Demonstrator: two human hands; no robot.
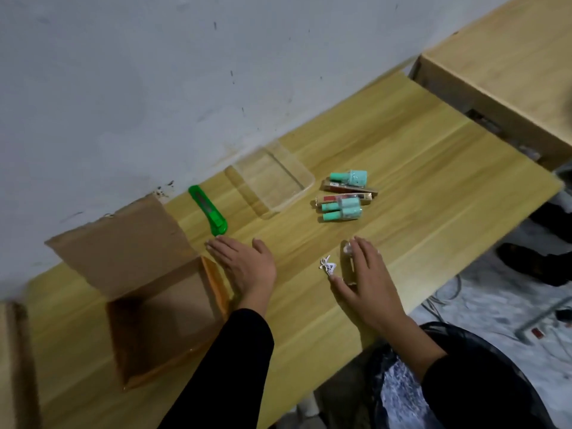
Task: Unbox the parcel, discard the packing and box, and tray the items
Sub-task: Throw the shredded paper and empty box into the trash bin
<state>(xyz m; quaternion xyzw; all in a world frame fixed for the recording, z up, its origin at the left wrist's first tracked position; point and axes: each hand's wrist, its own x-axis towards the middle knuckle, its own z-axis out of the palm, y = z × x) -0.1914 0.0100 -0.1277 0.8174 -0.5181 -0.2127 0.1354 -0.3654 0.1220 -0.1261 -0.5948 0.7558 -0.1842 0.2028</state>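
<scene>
The open cardboard box (154,320) stands at the near left of the wooden table, one flap (123,243) raised; it looks empty inside. My left hand (247,267) lies flat, fingers apart, just right of the box. My right hand (365,280) hovers flat over the table, fingers spread, beside a small white tag scrap (328,267). A bit of white (347,249) shows under its fingertips. A clear plastic tray (272,181) sits empty near the wall. Right of it lie teal bottles (348,178) (340,209) and slim brown-red packets (349,188).
A green utility knife (209,212) lies by the wall between box and tray. A black-lined bin (448,382) stands below the table's near edge at right. A second wooden desk (501,72) adjoins at upper right. Cables lie on the floor.
</scene>
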